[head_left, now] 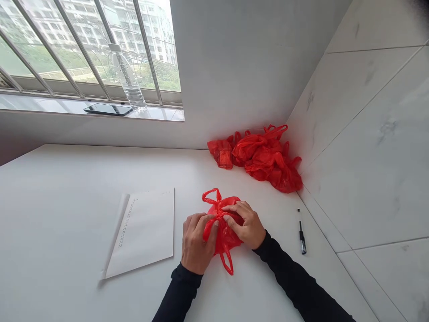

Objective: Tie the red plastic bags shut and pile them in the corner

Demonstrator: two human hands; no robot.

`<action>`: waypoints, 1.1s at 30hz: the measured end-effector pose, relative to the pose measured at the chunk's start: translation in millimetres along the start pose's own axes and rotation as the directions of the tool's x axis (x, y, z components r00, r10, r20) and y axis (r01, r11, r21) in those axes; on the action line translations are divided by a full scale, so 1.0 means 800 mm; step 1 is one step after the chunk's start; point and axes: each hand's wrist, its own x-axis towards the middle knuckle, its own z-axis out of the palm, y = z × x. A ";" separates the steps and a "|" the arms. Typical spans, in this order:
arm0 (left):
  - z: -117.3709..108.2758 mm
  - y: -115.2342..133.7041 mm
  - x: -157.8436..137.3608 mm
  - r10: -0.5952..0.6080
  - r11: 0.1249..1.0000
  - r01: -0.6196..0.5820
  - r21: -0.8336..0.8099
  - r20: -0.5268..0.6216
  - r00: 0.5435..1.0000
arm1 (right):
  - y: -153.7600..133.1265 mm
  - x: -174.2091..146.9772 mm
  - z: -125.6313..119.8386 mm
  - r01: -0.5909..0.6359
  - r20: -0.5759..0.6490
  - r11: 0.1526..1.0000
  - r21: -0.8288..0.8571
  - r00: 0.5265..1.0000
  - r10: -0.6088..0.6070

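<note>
A red plastic bag (pixel 229 237) lies on the white table in front of me, gathered at its middle. One loop handle sticks out toward the back and another toward me. My left hand (pixel 197 241) is closed on the bag's left side, thumb and fingers pinching the gathered plastic. From the right, my right hand (pixel 248 226) grips the same gathered part between thumb and fingers. What the bag contains, if anything, is hidden.
More red plastic bags (pixel 268 156) are heaped in the back right corner against the wall. A pad of paper (pixel 144 232) lies to the left, and a black pen (pixel 302 239) with a small cap to the right. On the windowsill are a water bottle (pixel 132 87) and a phone (pixel 107 109).
</note>
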 end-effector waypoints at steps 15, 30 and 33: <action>-0.014 -0.024 -0.003 -0.488 0.872 0.454 -0.180 -0.270 0.830 | 0.026 0.002 -0.031 -0.275 -0.413 0.920 0.279 0.831 0.373; -0.026 -0.009 0.003 0.024 1.000 -0.023 0.007 -0.202 0.979 | 0.004 0.002 -0.032 -0.075 0.000 0.997 0.033 0.997 0.075; -0.055 0.004 0.015 -0.213 0.976 0.214 -0.032 -0.318 0.924 | 0.003 0.020 -0.044 -0.114 -0.163 0.992 0.054 0.979 0.122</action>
